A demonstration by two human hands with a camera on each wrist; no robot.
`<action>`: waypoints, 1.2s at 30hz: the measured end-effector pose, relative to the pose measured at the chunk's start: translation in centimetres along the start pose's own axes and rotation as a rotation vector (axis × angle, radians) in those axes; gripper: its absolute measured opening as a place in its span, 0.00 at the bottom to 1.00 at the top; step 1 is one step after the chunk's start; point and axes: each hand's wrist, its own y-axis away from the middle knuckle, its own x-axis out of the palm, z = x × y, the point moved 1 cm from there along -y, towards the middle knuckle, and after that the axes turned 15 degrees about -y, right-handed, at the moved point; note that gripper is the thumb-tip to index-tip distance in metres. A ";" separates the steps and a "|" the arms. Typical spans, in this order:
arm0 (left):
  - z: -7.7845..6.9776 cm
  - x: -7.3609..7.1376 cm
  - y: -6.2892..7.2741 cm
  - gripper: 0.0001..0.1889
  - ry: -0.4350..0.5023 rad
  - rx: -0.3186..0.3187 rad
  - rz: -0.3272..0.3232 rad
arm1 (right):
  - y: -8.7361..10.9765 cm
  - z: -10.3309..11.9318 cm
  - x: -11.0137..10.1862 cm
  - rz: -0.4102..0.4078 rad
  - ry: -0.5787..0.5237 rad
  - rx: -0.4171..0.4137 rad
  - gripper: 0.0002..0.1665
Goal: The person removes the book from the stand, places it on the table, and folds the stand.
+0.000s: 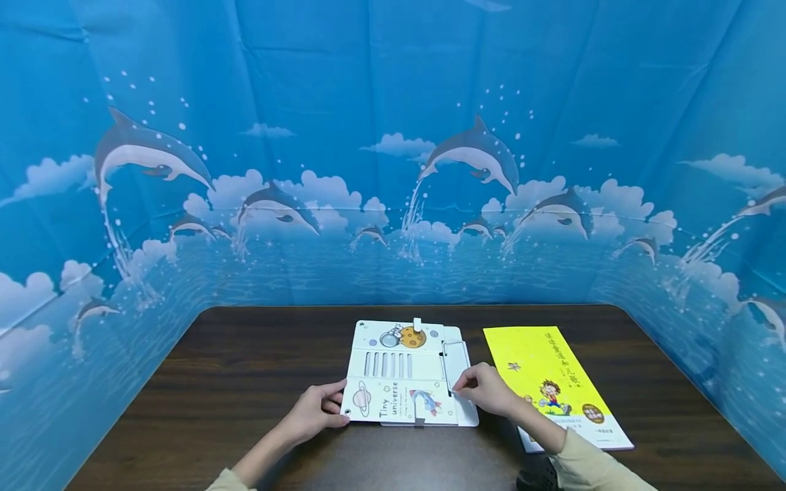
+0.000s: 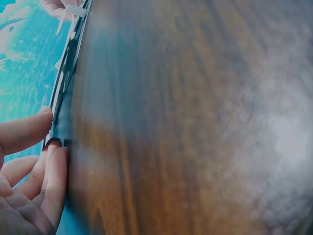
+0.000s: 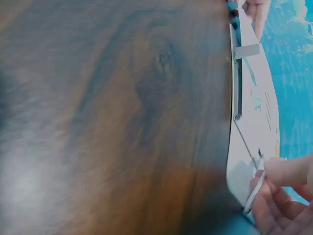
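A white reading stand point(image 1: 424, 366) printed "Tiny universe", with a planet, a rocket and several slots, lies low over the dark table. My left hand point(image 1: 313, 412) grips its left edge; in the left wrist view the thumb point(image 2: 27, 128) is on one face and fingers are on the other. At the stand's right side, my right hand point(image 1: 488, 390) pinches a thin white wire support point(image 3: 255, 193) between thumb and fingertips. A white page clip point(image 1: 417, 324) sits on the top edge and another clip point(image 1: 420, 411) on the bottom edge.
A yellow book point(image 1: 534, 368) with a cartoon child on its cover lies right of the stand, partly under my right forearm. A small black object point(image 1: 535, 477) is by the right sleeve. Blue dolphin-print cloth point(image 1: 393, 259) surrounds the back and sides of the table point(image 1: 258, 354).
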 end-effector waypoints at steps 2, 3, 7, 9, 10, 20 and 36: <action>0.0 0.0 0.0 0.37 -0.001 -0.002 0.000 | -0.1 0.2 0.1 0.019 0.037 -0.015 0.03; 0.0 0.0 0.0 0.37 -0.002 0.000 0.001 | -0.2 0.3 0.1 0.024 0.043 -0.015 0.03; 0.2 0.1 -0.2 0.37 -0.009 0.027 0.003 | -0.2 0.4 -0.1 0.024 0.039 0.009 0.03; 0.2 0.2 -0.3 0.37 -0.013 0.045 0.002 | -0.2 0.5 -0.2 0.022 0.049 0.011 0.03; 0.2 0.2 -0.3 0.36 -0.013 0.051 0.003 | -0.1 0.5 -0.2 0.023 0.056 0.011 0.04; 0.2 0.2 0.1 0.36 -0.011 0.067 -0.006 | 0.0 0.9 0.5 0.037 0.153 -0.074 0.04; 0.6 0.2 0.0 0.37 -0.018 0.068 -0.003 | 0.3 2.6 5.0 0.174 -0.057 -0.141 0.17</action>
